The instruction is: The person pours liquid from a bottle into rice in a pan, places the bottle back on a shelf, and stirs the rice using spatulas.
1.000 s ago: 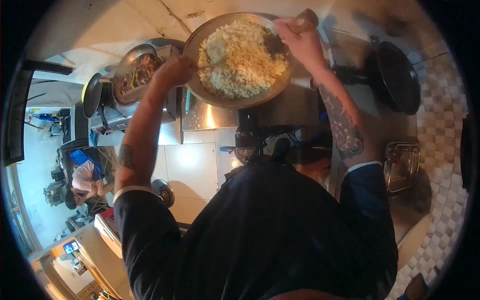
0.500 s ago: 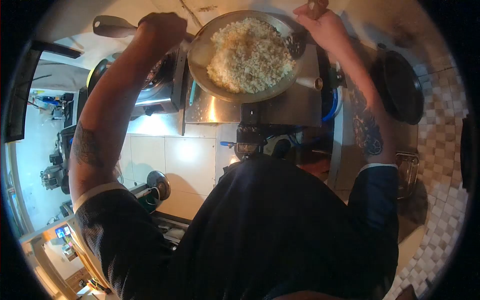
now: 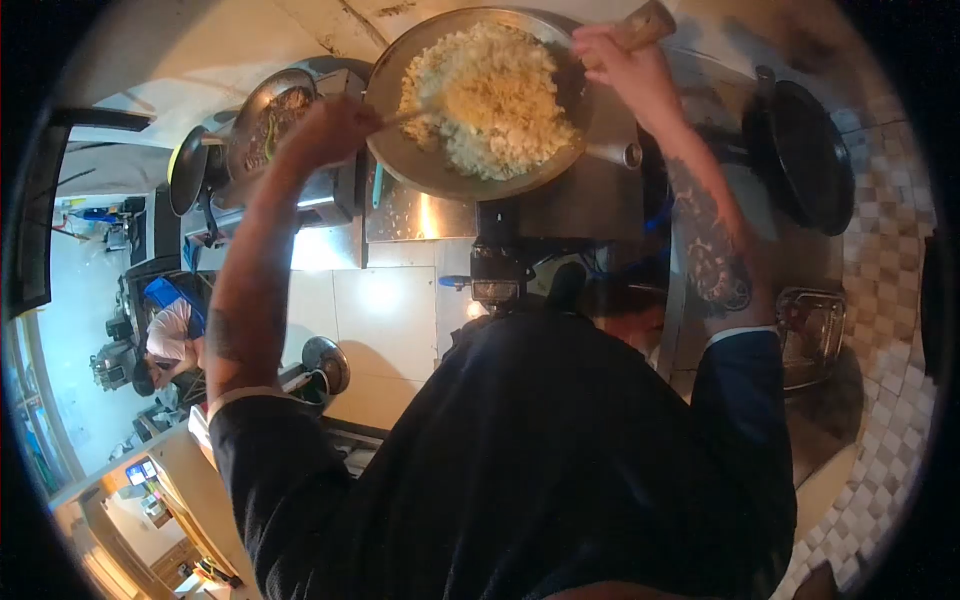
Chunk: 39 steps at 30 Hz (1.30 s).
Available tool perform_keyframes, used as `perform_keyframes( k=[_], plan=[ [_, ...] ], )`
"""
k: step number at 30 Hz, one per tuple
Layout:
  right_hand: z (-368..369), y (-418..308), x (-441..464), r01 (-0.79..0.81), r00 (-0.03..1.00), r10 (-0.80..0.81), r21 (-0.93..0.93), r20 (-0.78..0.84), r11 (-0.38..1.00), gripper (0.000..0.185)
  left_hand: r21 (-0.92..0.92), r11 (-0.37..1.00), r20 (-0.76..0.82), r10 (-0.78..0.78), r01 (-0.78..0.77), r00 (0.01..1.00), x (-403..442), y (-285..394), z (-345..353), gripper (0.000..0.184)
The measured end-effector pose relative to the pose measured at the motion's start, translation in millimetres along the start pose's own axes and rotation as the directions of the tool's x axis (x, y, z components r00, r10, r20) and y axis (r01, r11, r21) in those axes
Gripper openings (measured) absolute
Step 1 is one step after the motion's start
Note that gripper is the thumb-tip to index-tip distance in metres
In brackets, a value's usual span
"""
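Observation:
A wide metal wok (image 3: 395,165) full of rice (image 3: 490,100) is in front of me, the grains yellower in the middle. My left hand (image 3: 335,130) is closed around a long-handled utensil (image 3: 405,117) at the wok's left rim, and the utensil's far end lies in the rice. At the upper right rim my right hand (image 3: 630,70) grips a turner by its thick wooden handle (image 3: 650,25). Its dark head is hardly visible against the wok's far right side. Below that hand, the wok's hollow metal handle (image 3: 610,152) points right.
On the left, a pan (image 3: 240,145) holds dark food with green pieces. A turquoise-handled tool (image 3: 377,187) lies beside the wok. To the right are a large black pan (image 3: 810,155) and a rectangular tray (image 3: 812,335). Another person (image 3: 175,330) is at far left.
My left hand has moved down and its utensil now reaches into the rice. My right hand has come down slightly. The rice is heaped differently, and the left pan and another person have come into view.

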State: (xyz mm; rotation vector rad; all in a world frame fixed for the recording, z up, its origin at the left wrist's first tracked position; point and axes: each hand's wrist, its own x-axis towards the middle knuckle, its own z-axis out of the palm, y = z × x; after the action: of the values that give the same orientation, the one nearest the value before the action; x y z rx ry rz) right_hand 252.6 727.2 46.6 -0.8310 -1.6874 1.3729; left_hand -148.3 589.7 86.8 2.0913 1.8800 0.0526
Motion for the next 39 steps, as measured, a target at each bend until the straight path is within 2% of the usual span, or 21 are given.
perform_keyframes(
  k=[1, 4, 7, 10, 13, 16, 18, 20, 21, 23, 24, 25, 26, 28, 29, 32, 33, 39],
  plan=[
    [-4.2, -24.1, 0.8, 0.034, 0.998, -0.036, 0.036, 0.057, 0.999, 0.027, 0.046, 0.991, 0.05, -0.126, 0.124, 0.991, -6.0, 32.9, -30.7, 0.028],
    [3.5, -49.1, 10.5, 0.119, 0.991, -0.107, -0.156, 0.084, 0.981, 0.027, 0.345, 0.925, -0.043, 0.184, -0.159, 0.982, -8.6, 37.6, -62.3, 0.024],
    [14.1, -58.8, 15.5, 0.205, 0.978, -0.18, -0.362, 0.102, 0.909, 0.028, 0.408, 0.912, -0.316, 0.095, 0.045, 0.944, -16.8, 52.6, -61.7, 0.021],
    [17.5, -65.3, 15.6, 0.28, 0.959, -0.253, -0.541, 0.126, 0.793, 0.028, 0.486, 0.87, -0.344, 0.103, 0.083, 0.933, -28.4, 79.6, -71.4, 0.021],
    [11.6, -66.3, 19.8, 0.299, 0.945, -0.304, -0.705, 0.123, 0.643, 0.029, 0.568, 0.804, -0.307, 0.009, 0.176, 0.952, -34.4, 83.8, -87.0, 0.021],
    [-1.1, -50.2, 32.7, 0.224, 0.945, -0.324, -0.796, 0.038, 0.561, 0.029, 0.668, 0.713, -0.262, -0.045, 0.215, 0.964, -20.7, 35.8, -82.9, 0.015],
    [-5.2, -32.0, 41.4, 0.155, 0.955, -0.294, -0.76, -0.05, 0.631, 0.03, 0.778, 0.629, 0.066, -0.076, -0.004, 0.995, 3.9, -17.9, -71.0, 0.021],
    [-1.5, -14.9, 42.4, 0.092, 0.973, -0.203, -0.632, -0.105, 0.77, 0.033, 0.738, 0.652, 0.315, -0.101, -0.177, 0.944, 17.3, -29.4, -53.8, 0.025],
    [12.3, -26.7, 29.0, 0.049, 0.989, -0.116, -0.535, -0.093, 0.843, 0.033, 0.666, 0.712, 0.4, -0.089, -0.223, 0.912, 24.5, -18.8, -42.7, 0.027],
    [19.9, -14.4, 23.3, 0.032, 0.992, -0.07, -0.334, -0.103, 0.942, 0.029, 0.347, 0.936, 0.277, -0.044, -0.057, 0.96, 25.4, 0.2, -18.3, 0.026],
    [23.6, -8.3, 20.6, 0.021, 0.993, -0.047, -0.227, -0.108, 0.974, 0.027, 0.268, 0.963, 0.153, -0.037, -0.005, 0.988, 25.4, 3.3, 2.4, 0.026],
    [34.8, 4.0, 24.5, 0.022, 0.983, -0.056, -0.192, -0.174, 0.981, 0.026, 0.178, 0.983, 0.029, -0.041, 0.035, 0.999, 24.4, 3.5, 28.1, 0.025],
    [35.8, -5.4, 19.8, 0.035, 0.985, -0.06, -0.154, -0.163, 0.988, 0.024, 0.081, 0.995, -0.093, -0.054, 0.062, 0.994, 21.9, 5.1, 41.8, 0.025],
    [37.9, -24.1, 10.7, 0.059, 0.988, -0.069, -0.075, -0.14, 0.995, 0.022, 0.095, 0.992, -0.059, -0.083, 0.088, 0.995, 10.6, 18.4, 25.7, 0.024],
    [39.4, -23.9, 12.5, 0.064, 0.982, -0.08, -0.099, -0.169, 0.993, 0.022, 0.101, 0.989, -0.045, -0.1, 0.104, 0.994, 7.3, 19.7, 19.0, 0.024],
    [38.6, -33.0, 12.6, 0.126, 0.972, -0.156, -0.169, -0.175, 0.977, 0.021, 0.258, 0.961, -0.104, 0.131, -0.101, 0.986, 5.2, -13.3, 8.6, 0.023],
    [35.7, -38.5, 11.9, 0.156, 0.969, -0.19, -0.209, -0.157, 0.965, 0.021, 0.109, 0.994, -0.186, -0.003, 0.024, 0.983, -10.4, 17.5, -13.4, 0.021],
    [17.0, -55.1, 19.8, 0.37, 0.919, -0.393, -0.433, 0.039, 0.822, 0.02, 0.445, 0.877, -0.383, 0.004, 0.181, 0.924, -26.9, 46.7, -47.9, 0.024]
  ],
)
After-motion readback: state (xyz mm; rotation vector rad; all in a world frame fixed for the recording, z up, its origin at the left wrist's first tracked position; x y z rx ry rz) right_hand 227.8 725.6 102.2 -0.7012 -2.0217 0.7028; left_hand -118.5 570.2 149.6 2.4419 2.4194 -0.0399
